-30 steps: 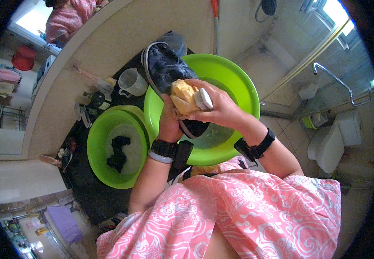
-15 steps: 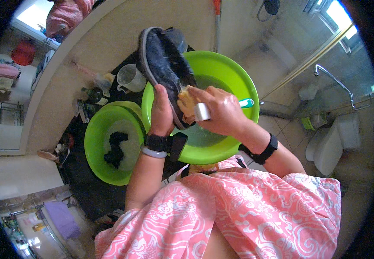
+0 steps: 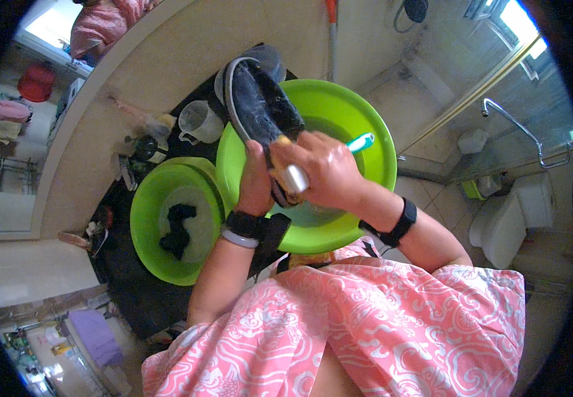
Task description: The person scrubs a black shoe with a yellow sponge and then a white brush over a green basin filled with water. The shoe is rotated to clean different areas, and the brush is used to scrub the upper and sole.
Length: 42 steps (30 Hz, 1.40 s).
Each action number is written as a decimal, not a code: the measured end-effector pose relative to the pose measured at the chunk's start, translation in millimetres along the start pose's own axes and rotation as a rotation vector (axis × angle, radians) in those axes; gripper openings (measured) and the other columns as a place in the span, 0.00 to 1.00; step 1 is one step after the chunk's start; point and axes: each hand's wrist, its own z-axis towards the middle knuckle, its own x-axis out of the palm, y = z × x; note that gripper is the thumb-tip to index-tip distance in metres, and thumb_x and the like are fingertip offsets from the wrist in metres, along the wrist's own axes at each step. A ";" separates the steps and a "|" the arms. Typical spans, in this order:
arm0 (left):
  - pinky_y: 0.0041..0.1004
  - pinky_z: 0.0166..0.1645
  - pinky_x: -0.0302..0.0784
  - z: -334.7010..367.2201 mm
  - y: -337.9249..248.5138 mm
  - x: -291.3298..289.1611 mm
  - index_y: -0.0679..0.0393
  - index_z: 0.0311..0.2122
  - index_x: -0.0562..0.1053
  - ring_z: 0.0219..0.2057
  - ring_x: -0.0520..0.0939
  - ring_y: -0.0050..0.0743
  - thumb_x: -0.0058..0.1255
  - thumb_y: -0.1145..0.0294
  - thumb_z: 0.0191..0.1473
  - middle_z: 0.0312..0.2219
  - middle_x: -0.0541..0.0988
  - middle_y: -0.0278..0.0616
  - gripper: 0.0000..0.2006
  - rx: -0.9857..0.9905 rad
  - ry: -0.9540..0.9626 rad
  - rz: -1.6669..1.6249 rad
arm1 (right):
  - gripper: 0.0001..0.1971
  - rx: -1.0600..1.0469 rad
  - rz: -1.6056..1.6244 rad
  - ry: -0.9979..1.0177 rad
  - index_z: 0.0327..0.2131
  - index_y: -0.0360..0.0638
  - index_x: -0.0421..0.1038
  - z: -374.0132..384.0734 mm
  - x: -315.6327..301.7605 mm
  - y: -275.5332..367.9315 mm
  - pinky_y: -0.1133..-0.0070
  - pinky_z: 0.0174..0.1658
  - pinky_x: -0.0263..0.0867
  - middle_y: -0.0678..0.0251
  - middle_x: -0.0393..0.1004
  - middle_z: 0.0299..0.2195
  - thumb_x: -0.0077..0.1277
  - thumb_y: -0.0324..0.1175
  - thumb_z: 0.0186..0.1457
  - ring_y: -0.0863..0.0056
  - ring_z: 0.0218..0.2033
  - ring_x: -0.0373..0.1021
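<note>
Over a large green basin (image 3: 380, 126) with cloudy water, my left hand (image 3: 254, 182) grips a dark wet shoe (image 3: 260, 99) with a grey sole edge. The shoe is tilted, its upper turned toward my right hand. Closed around a brush (image 3: 295, 178), my right hand (image 3: 331, 171) presses against the lower end of the shoe. A white end and a teal handle tip stick out on either side of that fist; tan bristles or a tan pad show partly beneath the fingers. The contact spot is mostly hidden by my hands.
To the left stands a second green basin (image 3: 142, 228) holding water and a dark cloth-like item (image 3: 178, 228). A clear plastic jug (image 3: 200, 121) and a dark bottle (image 3: 147, 149) sit behind it. At right are a toilet (image 3: 498, 228) and a metal towel-style rail (image 3: 521, 126).
The shoe has shifted slightly right and down with my left hand. My right hand has moved left along it, and the teal handle tip has swung up and left.
</note>
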 end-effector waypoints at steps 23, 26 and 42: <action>0.34 0.57 0.67 -9.2 -10.3 11.1 0.57 0.60 0.57 0.52 0.73 0.33 0.27 0.33 0.58 0.52 0.70 0.40 0.38 0.049 -0.035 -0.031 | 0.33 0.171 -0.043 0.066 0.53 0.62 0.63 30.8 7.6 -8.0 0.63 0.35 0.72 0.59 0.70 0.37 0.60 0.32 0.40 0.53 0.34 0.74; 0.33 0.56 0.68 -12.0 -20.2 1.1 0.58 0.57 0.62 0.51 0.74 0.34 0.23 0.31 0.58 0.50 0.72 0.41 0.39 0.035 -0.017 -0.037 | 0.31 0.063 -0.003 0.102 0.52 0.64 0.65 10.5 0.9 9.8 0.64 0.35 0.73 0.59 0.70 0.36 0.59 0.31 0.41 0.55 0.34 0.74; 0.31 0.54 0.70 -20.2 -11.9 0.2 0.57 0.58 0.61 0.49 0.75 0.29 0.21 0.31 0.58 0.49 0.73 0.39 0.40 0.023 0.007 0.015 | 0.28 0.142 0.068 0.128 0.50 0.66 0.68 22.6 4.8 6.9 0.63 0.37 0.71 0.57 0.68 0.36 0.59 0.32 0.42 0.52 0.35 0.73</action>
